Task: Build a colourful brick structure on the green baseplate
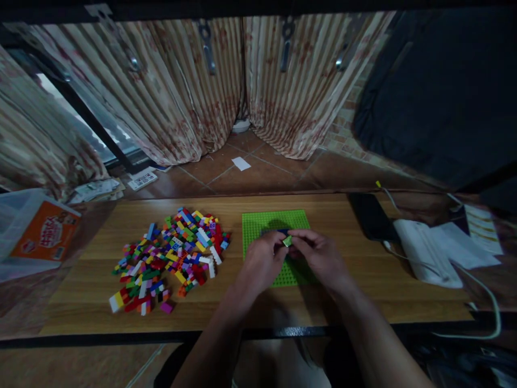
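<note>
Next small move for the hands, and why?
Probably lower the small green piece onto the green baseplate: the left hand and right hand appear to pinch it together at their fingertips, above the plate, where bare studs show around the hands.

My only view, head-worn, looks forward and down, near both hands [262,262], across the desk [332,216] toward curtains [177,91].

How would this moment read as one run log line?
left hand + right hand: together holding small light-green plastic piece | beneath: green studded plastic baseplate | leftward: multicoloured plastic brick pile | surface: brown wood-grain table
</note>
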Available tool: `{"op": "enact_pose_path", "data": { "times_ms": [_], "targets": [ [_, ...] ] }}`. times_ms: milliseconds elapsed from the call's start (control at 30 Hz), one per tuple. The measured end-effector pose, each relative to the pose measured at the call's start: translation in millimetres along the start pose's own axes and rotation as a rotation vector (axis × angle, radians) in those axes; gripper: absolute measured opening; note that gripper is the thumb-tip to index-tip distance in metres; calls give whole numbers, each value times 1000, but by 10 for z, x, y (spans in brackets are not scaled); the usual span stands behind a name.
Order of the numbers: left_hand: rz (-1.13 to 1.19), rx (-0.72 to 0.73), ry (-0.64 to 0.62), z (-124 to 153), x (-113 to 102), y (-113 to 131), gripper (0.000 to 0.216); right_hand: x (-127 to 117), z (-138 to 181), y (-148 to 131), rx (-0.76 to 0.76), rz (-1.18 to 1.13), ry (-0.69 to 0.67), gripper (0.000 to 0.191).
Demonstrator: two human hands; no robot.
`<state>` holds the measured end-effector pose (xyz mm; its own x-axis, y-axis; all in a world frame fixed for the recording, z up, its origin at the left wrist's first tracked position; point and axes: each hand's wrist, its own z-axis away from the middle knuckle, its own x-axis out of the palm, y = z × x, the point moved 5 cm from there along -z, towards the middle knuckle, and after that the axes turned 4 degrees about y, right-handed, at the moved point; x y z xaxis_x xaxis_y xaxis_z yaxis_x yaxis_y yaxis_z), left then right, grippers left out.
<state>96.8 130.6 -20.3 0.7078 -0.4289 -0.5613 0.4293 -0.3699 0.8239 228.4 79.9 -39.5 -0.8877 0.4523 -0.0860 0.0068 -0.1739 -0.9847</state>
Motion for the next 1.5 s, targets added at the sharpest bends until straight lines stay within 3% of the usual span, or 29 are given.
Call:
{"op": "enact_pose_path", "data": {
  "times_ms": [133, 300, 567, 900, 1500],
  "targets": [
    [-54, 24, -4, 11, -4, -15, 19, -21, 7, -26, -127, 201, -105, 28],
    [-110, 52, 36, -16, -67, -28, 22, -83, -8, -122, -308, 423, -71, 18],
    [-220, -163, 134, -48, -319, -186, 23, -70, -64, -12, -300, 519, -127, 16],
    [-206, -197, 99, -49, -241, -167, 24, -33, -68, -14, -338, 637, -130, 14],
    [-328, -176, 143, -18, -106, -113, 30, 67, 10, -148, -569, 851, -186, 18]
  ]
}}
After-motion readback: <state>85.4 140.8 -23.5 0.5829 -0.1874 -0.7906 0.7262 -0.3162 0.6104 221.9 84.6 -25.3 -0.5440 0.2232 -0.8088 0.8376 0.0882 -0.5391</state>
